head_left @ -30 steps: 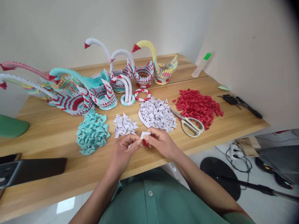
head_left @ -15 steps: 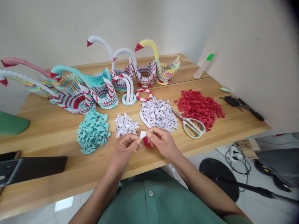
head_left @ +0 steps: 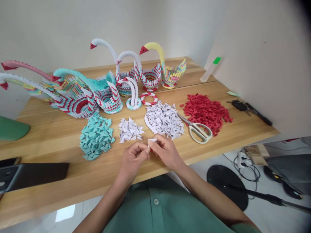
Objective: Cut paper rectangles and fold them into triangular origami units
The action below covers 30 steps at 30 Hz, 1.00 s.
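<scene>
Between my hands, over the table's front part, is a small folded white paper piece (head_left: 152, 140). My left hand (head_left: 134, 157) pinches its lower left end between thumb and finger. My right hand (head_left: 167, 150) is closed on its right side, with a bit of red showing beneath the fingers, mostly hidden. Just beyond lie a small pile of white paper triangles (head_left: 130, 130) and a larger white pile (head_left: 165, 119). Teal triangles (head_left: 96, 136) are heaped to the left, red triangles (head_left: 206, 111) to the right. White-handled scissors (head_left: 199, 132) rest beside the larger white pile.
Several paper swans stand along the back, including a yellow-necked one (head_left: 173, 76). A red and white ring (head_left: 149, 98) lies before them. A black device (head_left: 36, 174) and green object (head_left: 13, 128) are at left. Keys (head_left: 239, 105) and a glue tube (head_left: 211, 69) are at right.
The white paper piece has turned and now looks narrower, its top edge nearly level. My hands have come slightly closer together, and less of the red object shows.
</scene>
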Available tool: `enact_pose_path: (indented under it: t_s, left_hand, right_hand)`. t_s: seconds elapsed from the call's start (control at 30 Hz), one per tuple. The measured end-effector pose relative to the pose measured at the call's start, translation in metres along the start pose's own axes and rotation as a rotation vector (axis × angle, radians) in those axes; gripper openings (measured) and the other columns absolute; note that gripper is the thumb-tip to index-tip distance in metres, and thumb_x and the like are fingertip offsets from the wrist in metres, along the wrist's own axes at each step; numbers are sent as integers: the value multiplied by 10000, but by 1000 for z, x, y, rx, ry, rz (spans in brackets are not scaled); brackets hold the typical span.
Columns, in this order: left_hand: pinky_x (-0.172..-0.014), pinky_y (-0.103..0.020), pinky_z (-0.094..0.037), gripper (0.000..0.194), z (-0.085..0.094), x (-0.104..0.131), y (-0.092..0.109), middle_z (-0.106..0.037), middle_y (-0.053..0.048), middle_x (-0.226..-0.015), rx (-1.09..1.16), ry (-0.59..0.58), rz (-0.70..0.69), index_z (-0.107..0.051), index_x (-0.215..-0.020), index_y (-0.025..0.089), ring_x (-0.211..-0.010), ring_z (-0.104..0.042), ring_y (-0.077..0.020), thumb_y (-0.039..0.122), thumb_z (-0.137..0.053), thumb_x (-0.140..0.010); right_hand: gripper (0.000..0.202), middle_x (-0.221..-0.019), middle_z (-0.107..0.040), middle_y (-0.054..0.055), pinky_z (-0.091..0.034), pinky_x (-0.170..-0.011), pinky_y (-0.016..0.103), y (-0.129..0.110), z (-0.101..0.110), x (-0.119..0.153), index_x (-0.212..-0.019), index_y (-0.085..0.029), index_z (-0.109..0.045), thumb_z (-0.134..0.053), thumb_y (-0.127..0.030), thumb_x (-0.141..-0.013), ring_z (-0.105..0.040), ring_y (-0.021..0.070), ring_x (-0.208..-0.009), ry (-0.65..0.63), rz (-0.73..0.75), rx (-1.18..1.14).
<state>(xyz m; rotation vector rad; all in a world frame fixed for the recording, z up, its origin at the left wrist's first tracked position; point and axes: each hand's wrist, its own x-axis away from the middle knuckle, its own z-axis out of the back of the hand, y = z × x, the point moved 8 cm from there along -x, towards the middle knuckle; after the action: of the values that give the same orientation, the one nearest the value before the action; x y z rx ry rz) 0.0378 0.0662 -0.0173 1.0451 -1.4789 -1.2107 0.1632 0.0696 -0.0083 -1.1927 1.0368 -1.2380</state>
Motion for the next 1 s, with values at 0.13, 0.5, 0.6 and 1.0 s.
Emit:
enact_pose_path:
  t_s: [0.13, 0.5, 0.6, 1.0]
  left_hand:
    - [-576, -208, -394, 177, 3, 0, 0, -547, 34, -572, 9, 13, -4, -586, -645, 159, -571, -482, -97, 262, -666, -765]
    - [-596, -226, -411, 211, -2, -3, 7, -565, 20, -603, -39, -49, -28, -572, -647, 162, -583, -506, -105, 275, -624, -818]
    - [-585, -225, -389, 227, 0, -2, 5, -537, 29, -589, -75, -33, -49, -553, -636, 165, -576, -478, -102, 273, -618, -825]
    - [-640, -245, -470, 177, 2, -3, 10, -664, -15, -701, -12, -66, -45, -632, -749, 155, -628, -583, -125, 301, -615, -848]
  right_hand:
    - [304, -609, -556, -28, -381, -510, 223, -1, 1, 0, -729, -183, -558, -552, -438, -895, -480, 98, -520, -40, 17, -100]
    - [314, -615, -546, -22, -385, -551, 229, -13, 6, 8, -672, -182, -558, -532, -374, -920, -486, 103, -552, 44, 125, 3]
    - [290, -632, -548, -19, -389, -549, 232, -9, 3, 9, -705, -182, -568, -530, -376, -917, -493, 107, -557, 6, 102, -11]
    - [286, -602, -524, -30, -358, -529, 231, -5, 2, 8, -705, -180, -569, -550, -386, -902, -463, 105, -546, 14, 57, 26]
